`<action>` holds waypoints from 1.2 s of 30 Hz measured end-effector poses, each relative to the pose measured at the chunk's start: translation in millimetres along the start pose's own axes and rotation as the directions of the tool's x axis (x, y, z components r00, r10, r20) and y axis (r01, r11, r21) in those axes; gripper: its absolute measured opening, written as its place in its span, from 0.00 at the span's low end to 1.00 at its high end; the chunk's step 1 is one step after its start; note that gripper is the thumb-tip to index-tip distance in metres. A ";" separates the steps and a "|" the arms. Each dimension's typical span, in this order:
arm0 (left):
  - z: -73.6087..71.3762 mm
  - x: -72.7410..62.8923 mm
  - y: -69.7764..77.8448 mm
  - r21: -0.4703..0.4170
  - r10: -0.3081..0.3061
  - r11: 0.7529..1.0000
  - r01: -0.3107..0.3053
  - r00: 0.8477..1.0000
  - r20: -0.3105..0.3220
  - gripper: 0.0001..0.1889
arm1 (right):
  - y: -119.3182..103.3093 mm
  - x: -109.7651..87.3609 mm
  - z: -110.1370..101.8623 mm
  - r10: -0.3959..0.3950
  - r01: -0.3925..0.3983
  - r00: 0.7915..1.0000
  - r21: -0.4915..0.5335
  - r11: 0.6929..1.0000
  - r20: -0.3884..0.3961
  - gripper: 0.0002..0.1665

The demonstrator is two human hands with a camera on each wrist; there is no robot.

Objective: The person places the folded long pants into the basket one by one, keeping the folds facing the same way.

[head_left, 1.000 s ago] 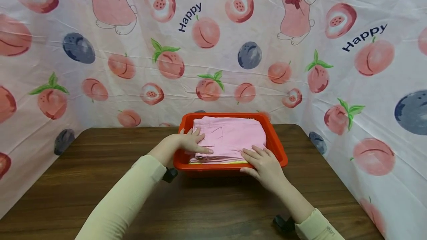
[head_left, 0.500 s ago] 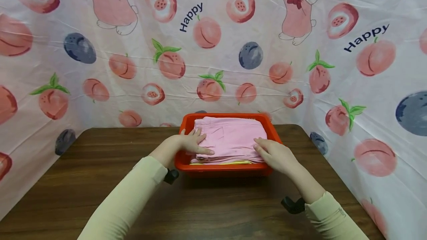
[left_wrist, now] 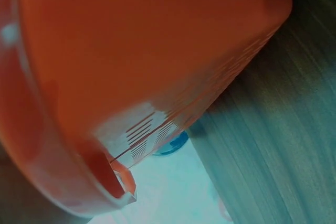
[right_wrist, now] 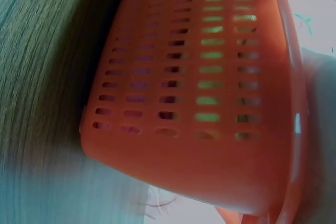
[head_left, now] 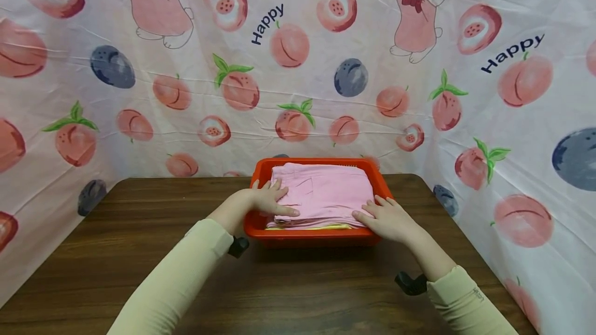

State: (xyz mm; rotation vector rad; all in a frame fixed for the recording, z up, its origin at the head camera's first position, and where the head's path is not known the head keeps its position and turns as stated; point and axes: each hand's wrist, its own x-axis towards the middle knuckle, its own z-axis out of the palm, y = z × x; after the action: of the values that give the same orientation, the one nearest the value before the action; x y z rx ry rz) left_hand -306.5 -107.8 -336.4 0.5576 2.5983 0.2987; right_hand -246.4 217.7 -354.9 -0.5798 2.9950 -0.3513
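A folded pink garment (head_left: 330, 190), apparently trousers with a pocket seam, lies on top of a stack inside a red-orange plastic basket (head_left: 312, 233). Below it a strip of yellow cloth (head_left: 326, 228) shows at the front. My left hand (head_left: 267, 202) rests on the garment's left side, fingers spread, its wrist over the rim. My right hand (head_left: 390, 219) lies across the basket's front right corner, its spread fingertips on the garment's right edge. Neither hand appears in the wrist views; the basket wall (left_wrist: 136, 40) fills the left one, and the slotted basket side (right_wrist: 178, 103) the right.
The basket stands near the far edge of a dark wood-grain table (head_left: 298, 288). Behind and at both sides hangs a white and pink fruit-print curtain (head_left: 298, 91). Black wrist mounts (head_left: 238, 247) sit under both forearms.
My right hand has moved right, from the garment's front edge to the basket's front right corner, its fingers first drawn together, then spread again. The left hand stays put.
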 end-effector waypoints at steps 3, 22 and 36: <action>1.2 2.6 -1.1 -0.004 0.000 1.000 0.000 1.000 0.004 0.59 | 1.5 0.0 0.7 0.009 -0.009 1.000 0.006 1.000 0.011 0.45; 13.4 3.5 -11.4 -0.065 0.037 0.997 -0.043 0.995 -0.096 0.57 | 9.7 -1.9 3.1 -0.029 0.031 0.998 0.051 0.998 -0.049 0.44; 2.0 -23.3 -15.2 -0.157 0.102 0.980 -0.118 0.989 -0.107 0.50 | 25.0 -1.8 -2.3 -0.147 0.156 0.985 0.109 0.982 -0.086 0.34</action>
State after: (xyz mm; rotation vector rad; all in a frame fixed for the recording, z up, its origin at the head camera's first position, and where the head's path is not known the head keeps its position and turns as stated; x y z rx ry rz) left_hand -291.7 -131.3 -333.4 0.6441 2.6101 0.5837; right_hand -254.0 241.5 -358.5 -0.8029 2.9850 -0.5651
